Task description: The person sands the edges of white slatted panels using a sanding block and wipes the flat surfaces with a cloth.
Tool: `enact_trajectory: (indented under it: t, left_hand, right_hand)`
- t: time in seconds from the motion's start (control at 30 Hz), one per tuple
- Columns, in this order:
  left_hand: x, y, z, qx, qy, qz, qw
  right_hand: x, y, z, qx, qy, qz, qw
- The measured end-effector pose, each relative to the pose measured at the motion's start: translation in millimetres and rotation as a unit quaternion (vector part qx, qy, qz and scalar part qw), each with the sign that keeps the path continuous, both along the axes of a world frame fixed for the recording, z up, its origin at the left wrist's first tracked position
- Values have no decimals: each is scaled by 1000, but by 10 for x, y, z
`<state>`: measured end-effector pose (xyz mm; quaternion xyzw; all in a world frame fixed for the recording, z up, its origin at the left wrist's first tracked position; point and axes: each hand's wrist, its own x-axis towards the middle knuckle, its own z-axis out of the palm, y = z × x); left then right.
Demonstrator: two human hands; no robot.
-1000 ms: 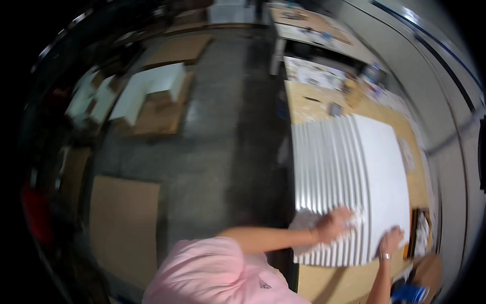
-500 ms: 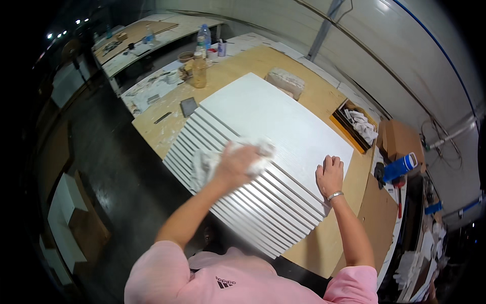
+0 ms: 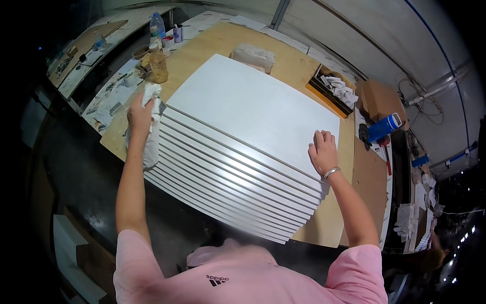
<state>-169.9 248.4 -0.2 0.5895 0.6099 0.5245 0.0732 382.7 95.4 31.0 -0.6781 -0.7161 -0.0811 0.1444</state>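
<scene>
Head view: left hand (image 3: 139, 112) clutches a crumpled white rag (image 3: 151, 129) against the left ends of the staggered stack of smooth white panels (image 3: 253, 111) on the plywood bench (image 3: 212, 45), right hand (image 3: 323, 152) lies flat, fingers together, on the top panel's right edge, bare plywood beyond

Bright overhead light, sharp centre, strong fisheye bending, and dark, dim edges and corners.
</scene>
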Motion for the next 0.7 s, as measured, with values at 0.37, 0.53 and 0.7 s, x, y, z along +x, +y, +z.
enact_trajectory:
  t: [0.37, 0.53, 0.7]
  left_hand:
    - [411, -44, -336, 130, 171, -16, 976]
    - [409, -179, -179, 94, 171, 2, 981]
    - [1947, -1068, -160, 71, 256, -58, 962]
  right_hand:
    - [37, -83, -8, 3, -9, 44, 999]
    - [35, -122, -10, 0, -12, 46, 999]
    - [34, -138, 3, 5, -16, 37, 999]
